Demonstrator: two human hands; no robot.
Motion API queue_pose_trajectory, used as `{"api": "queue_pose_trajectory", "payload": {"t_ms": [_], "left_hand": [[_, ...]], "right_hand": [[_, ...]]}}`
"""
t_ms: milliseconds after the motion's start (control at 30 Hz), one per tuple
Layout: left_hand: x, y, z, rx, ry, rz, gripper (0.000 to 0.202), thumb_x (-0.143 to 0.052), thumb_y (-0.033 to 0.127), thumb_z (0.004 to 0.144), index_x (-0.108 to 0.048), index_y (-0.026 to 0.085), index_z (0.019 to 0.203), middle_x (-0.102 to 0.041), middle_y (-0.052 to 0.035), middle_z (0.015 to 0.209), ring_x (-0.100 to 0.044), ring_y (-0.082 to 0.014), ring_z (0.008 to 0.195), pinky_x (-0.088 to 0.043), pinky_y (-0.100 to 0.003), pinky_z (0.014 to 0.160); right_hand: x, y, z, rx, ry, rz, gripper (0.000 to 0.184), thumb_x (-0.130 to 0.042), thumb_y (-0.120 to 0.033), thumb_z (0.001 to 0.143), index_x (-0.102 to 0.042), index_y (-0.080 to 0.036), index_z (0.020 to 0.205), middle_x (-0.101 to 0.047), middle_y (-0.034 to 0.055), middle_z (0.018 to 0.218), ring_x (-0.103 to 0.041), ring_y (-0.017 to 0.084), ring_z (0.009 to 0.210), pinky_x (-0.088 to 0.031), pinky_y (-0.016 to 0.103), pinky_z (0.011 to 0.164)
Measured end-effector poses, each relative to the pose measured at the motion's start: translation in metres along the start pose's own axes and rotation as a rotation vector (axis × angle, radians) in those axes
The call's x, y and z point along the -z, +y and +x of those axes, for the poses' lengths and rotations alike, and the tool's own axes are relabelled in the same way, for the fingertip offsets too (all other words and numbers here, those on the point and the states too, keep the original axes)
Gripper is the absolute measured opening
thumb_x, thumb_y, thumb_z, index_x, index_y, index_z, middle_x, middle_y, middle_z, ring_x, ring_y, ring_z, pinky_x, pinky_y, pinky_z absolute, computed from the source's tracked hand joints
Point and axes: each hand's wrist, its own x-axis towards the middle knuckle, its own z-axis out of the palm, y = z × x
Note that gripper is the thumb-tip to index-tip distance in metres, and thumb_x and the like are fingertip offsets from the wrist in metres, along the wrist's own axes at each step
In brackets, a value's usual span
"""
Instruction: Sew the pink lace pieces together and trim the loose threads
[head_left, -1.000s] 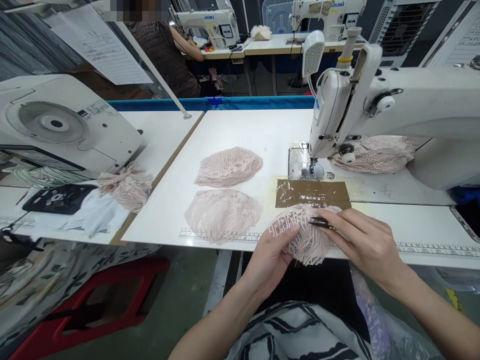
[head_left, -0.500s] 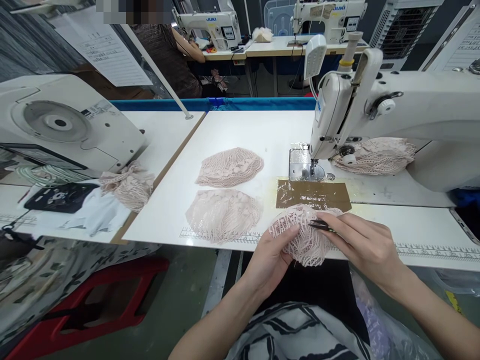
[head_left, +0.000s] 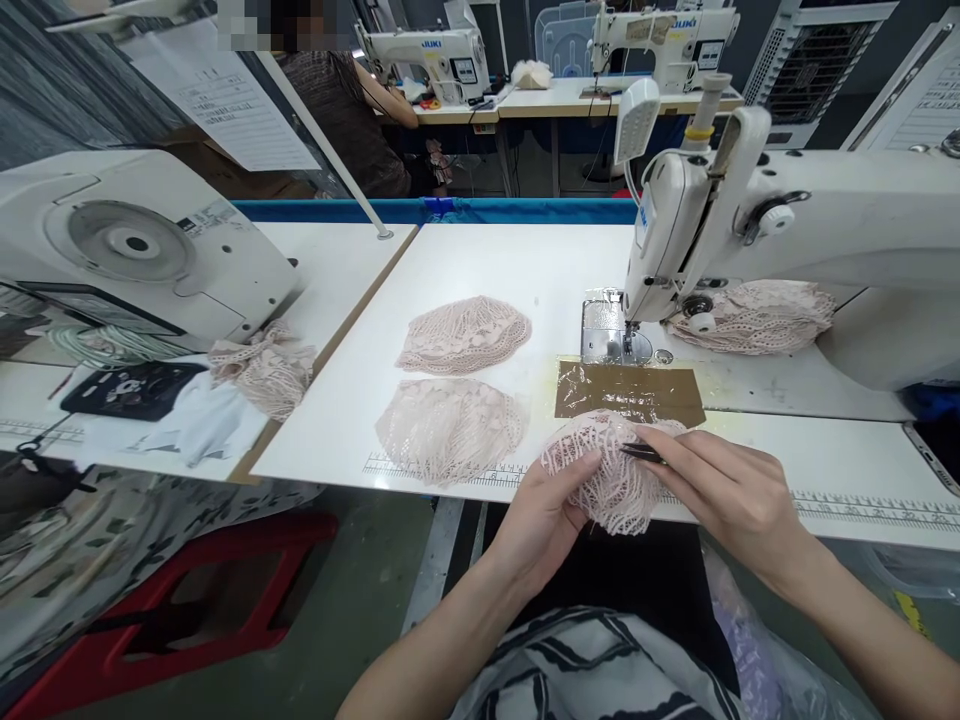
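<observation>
A pale pink lace piece point(head_left: 611, 485) is pinched by my left hand point(head_left: 544, 520), thumb on top, at the table's front edge. My right hand point(head_left: 739, 490) is closed around dark pointed thread snips point(head_left: 641, 452), their tips lying against the lace. The handles are hidden in my fingers, which also rest at the lace's right edge. Left of my hands, two more lace pieces lie flat, an upper one point(head_left: 465, 335) and a lower one point(head_left: 450, 430) over a printed ruler strip.
A white sewing machine point(head_left: 675, 240) stands beyond my right hand, with a brown taped patch point(head_left: 630, 390) before its needle plate. Bundled lace point(head_left: 757, 315) lies under its arm. Another machine point(head_left: 135, 245) and a lace bundle point(head_left: 266, 370) are left. A person point(head_left: 337, 120) sits further back.
The view has shifted slightly. Both hands keep their hold on the lace and the thread snips, and the snips' blades look closer together.
</observation>
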Motion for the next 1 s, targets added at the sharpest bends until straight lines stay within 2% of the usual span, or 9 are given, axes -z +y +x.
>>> {"api": "queue_pose_trajectory", "payload": {"t_ms": [200, 500, 667, 1000], "left_hand": [[-0.0012, -0.0001, -0.0002, -0.013, -0.008, 0.011, 0.034, -0.068, 0.021, 0.086, -0.064, 0.016, 0.120, -0.069, -0.0103, 0.116, -0.066, -0.0231, 0.106, -0.053, -0.033, 0.090], [-0.0011, 0.0005, -0.0012, -0.003, -0.015, 0.056, 0.031, -0.066, 0.023, 0.087, -0.065, 0.014, 0.117, -0.068, -0.0112, 0.117, -0.065, -0.0229, 0.105, -0.053, -0.032, 0.090], [-0.0014, 0.0007, -0.0003, -0.003, -0.023, 0.058, 0.029, -0.064, 0.022, 0.088, -0.065, 0.013, 0.116, -0.069, -0.0114, 0.116, -0.066, -0.0221, 0.104, -0.053, -0.030, 0.088], [-0.0008, -0.0010, -0.0011, -0.024, -0.049, 0.058, 0.028, -0.064, 0.022, 0.089, -0.065, 0.016, 0.116, -0.068, -0.0094, 0.117, -0.065, -0.0210, 0.105, -0.053, -0.029, 0.089]], "right_hand": [[0.0022, -0.0016, 0.0029, 0.027, 0.008, -0.022, 0.040, -0.064, -0.008, 0.085, -0.058, -0.011, 0.124, -0.063, 0.0019, 0.074, -0.059, 0.011, 0.065, -0.046, 0.024, 0.060], [0.0001, 0.0029, -0.0028, 0.080, 0.009, -0.034, 0.056, -0.065, -0.008, 0.085, -0.048, -0.013, 0.138, -0.066, 0.0014, 0.077, -0.063, 0.012, 0.068, -0.049, 0.025, 0.061], [0.0002, 0.0033, -0.0027, 0.083, 0.007, -0.044, 0.054, -0.064, -0.008, 0.086, -0.048, -0.013, 0.137, -0.063, 0.0000, 0.071, -0.059, 0.011, 0.064, -0.047, 0.025, 0.061], [0.0023, 0.0028, -0.0018, 0.077, -0.003, -0.043, 0.052, -0.065, -0.007, 0.085, -0.051, -0.011, 0.134, -0.066, 0.0022, 0.076, -0.060, 0.012, 0.068, -0.046, 0.024, 0.061]]}}
